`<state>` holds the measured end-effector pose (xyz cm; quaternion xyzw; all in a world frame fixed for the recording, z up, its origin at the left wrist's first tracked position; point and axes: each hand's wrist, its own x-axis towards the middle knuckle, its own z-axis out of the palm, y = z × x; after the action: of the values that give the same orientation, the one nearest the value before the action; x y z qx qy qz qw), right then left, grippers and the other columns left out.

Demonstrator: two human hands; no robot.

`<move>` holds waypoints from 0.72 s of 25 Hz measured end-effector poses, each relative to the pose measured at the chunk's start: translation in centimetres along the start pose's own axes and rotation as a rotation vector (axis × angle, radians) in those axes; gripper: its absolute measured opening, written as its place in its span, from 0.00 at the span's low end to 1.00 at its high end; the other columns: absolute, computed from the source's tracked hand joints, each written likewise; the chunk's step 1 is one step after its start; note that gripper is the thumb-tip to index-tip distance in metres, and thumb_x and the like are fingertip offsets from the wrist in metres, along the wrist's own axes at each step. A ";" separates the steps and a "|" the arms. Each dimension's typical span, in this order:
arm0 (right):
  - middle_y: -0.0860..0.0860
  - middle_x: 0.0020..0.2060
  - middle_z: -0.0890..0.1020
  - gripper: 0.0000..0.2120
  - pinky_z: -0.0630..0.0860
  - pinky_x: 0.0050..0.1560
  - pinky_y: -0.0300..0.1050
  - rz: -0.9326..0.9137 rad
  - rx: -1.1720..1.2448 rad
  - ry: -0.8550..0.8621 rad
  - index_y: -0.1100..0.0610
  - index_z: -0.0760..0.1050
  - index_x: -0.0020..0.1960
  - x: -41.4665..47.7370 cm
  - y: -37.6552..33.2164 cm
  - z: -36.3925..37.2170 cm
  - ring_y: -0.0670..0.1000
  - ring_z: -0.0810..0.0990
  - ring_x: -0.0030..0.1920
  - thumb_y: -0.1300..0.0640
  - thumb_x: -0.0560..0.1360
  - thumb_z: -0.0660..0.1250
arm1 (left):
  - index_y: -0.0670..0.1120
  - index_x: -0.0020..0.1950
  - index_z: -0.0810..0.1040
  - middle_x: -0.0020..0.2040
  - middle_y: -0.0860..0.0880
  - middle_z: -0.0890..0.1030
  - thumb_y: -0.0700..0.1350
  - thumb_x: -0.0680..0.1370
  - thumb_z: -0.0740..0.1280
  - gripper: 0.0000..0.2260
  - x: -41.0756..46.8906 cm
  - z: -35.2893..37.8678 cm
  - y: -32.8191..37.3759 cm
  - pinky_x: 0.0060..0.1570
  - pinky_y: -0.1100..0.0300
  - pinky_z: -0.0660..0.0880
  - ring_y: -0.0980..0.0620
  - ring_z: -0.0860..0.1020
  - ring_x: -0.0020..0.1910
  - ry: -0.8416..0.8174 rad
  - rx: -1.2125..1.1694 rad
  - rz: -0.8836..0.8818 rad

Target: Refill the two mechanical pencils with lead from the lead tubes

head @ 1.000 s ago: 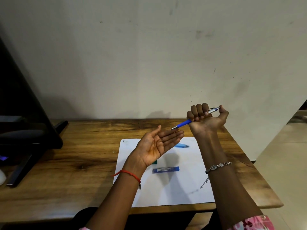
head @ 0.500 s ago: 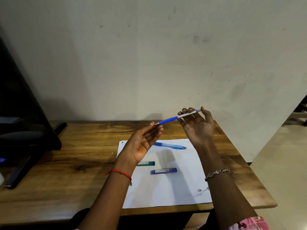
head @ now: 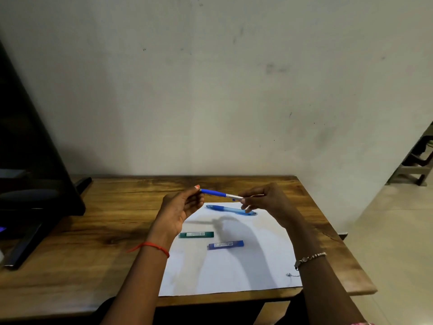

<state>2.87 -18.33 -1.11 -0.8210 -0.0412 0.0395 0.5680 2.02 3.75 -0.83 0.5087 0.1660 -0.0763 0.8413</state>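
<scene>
A blue-and-silver mechanical pencil (head: 218, 194) is held level above the table between both hands. My left hand (head: 180, 207) pinches its blue tip end. My right hand (head: 267, 202) grips its silver rear end. A second, light-blue mechanical pencil (head: 230, 209) lies on the white paper sheet (head: 234, 270) just below them, its right end partly behind my right fingers. A green lead tube (head: 196, 235) and a blue lead tube (head: 225, 245) lie on the paper nearer to me.
The wooden table (head: 93, 249) stands against a pale wall. A black monitor with its stand (head: 35, 184) fills the left side. The table's right edge drops off to a tiled floor, with furniture legs (head: 414, 165) beyond.
My right hand lowered the pencil from a raised fist grip to a level hold. My left hand, open-palmed before, closed its fingertips on the pencil's tip. Both hands came down toward the paper.
</scene>
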 end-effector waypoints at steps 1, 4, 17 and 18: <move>0.59 0.37 0.84 0.10 0.78 0.35 0.35 0.017 -0.088 0.001 0.66 0.81 0.50 -0.1 0.0 0.2 0.48 0.80 0.33 0.67 0.69 0.72 | 0.37 0.41 0.79 0.26 0.47 0.82 0.38 0.73 0.68 0.04 0.0 0.0 -0.2 0.32 0.65 0.80 0.55 0.80 0.25 -0.002 0.029 -0.010; 0.59 0.38 0.83 0.10 0.69 0.31 0.34 0.011 -0.330 0.012 0.62 0.83 0.47 0.0 0.5 0.7 0.47 0.73 0.34 0.63 0.66 0.75 | 0.36 0.45 0.78 0.31 0.45 0.82 0.40 0.73 0.69 0.07 0.1 -0.1 -0.7 0.32 0.65 0.79 0.53 0.79 0.28 0.058 0.128 -0.034; 0.52 0.36 0.78 0.14 0.65 0.26 0.23 0.130 -0.504 -0.027 0.65 0.82 0.48 -0.1 1.5 1.7 0.45 0.71 0.34 0.64 0.63 0.77 | 0.34 0.57 0.73 0.64 0.37 0.74 0.41 0.72 0.70 0.17 0.0 -0.6 0.0 0.61 0.55 0.70 0.39 0.70 0.66 0.332 0.204 0.014; 0.52 0.36 0.77 0.14 0.65 0.25 0.23 0.140 -0.508 -0.033 0.65 0.82 0.48 -0.2 1.2 1.8 0.45 0.71 0.33 0.64 0.64 0.77 | 0.35 0.54 0.74 0.62 0.37 0.74 0.41 0.72 0.70 0.14 0.0 -0.6 -0.1 0.61 0.54 0.70 0.39 0.71 0.65 0.329 0.204 0.012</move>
<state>2.46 -17.14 -2.86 -0.9374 -0.0021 0.0802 0.3388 1.86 4.20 -1.10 0.5978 0.2899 -0.0035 0.7474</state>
